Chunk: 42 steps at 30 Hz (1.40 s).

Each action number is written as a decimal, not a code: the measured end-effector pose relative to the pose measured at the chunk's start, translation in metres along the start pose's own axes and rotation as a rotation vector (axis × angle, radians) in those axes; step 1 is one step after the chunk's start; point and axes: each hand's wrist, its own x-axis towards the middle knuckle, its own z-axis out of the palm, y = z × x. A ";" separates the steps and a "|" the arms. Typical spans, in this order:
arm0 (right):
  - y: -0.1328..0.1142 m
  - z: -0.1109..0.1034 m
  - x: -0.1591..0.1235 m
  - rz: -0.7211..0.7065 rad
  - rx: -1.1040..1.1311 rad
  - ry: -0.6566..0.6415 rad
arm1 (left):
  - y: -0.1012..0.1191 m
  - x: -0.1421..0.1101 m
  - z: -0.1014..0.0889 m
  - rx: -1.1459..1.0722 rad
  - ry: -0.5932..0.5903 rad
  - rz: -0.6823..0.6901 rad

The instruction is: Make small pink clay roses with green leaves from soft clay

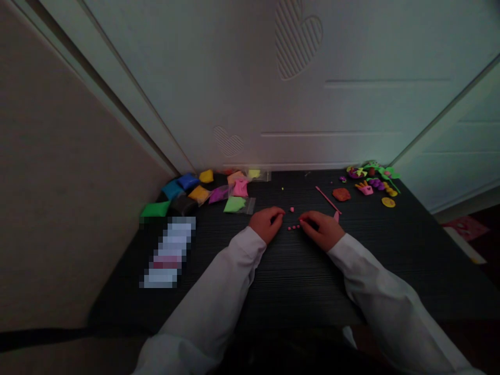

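Note:
My right hand [321, 229] is closed in a pinch, with a small pink clay ball [301, 221] at its fingertips. Just left of those fingertips, three tiny pink clay balls [294, 227] lie in a row on the dark table [289, 281]. My left hand [267, 223] is closed too, thumb and forefinger pressed together; whatever they may hold is too small to make out. Between the hands and slightly beyond them sits a pink clay lump [291, 209]. A thin pink modelling tool [328, 200] lies behind my right hand, and another pink piece [336, 215] is partly hidden by it.
Several coloured clay packets [201, 194] are grouped at the back left. In front of them lies a pixelated, bright rectangle [170, 252]. At the back right are a reddish-brown clay piece [341, 194], a yellow disc [388, 202] and several small clay figures [377, 183]. A white panel [250, 94] borders the table's back.

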 end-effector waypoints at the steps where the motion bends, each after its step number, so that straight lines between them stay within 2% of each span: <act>1: -0.001 0.000 0.000 0.002 -0.001 0.001 | 0.000 0.000 0.000 -0.001 0.001 0.000; 11: -0.006 -0.002 -0.001 0.049 -0.006 0.044 | -0.002 0.001 0.001 0.002 0.001 -0.001; 22: -0.004 -0.003 0.000 -0.018 0.027 -0.006 | -0.002 0.000 0.001 0.000 0.000 0.008; 33: 0.000 0.001 -0.001 0.032 0.001 0.008 | -0.002 0.000 0.002 0.000 0.008 0.004; 42: -0.002 -0.001 0.000 0.015 -0.008 -0.001 | -0.002 0.000 0.002 -0.001 0.000 0.012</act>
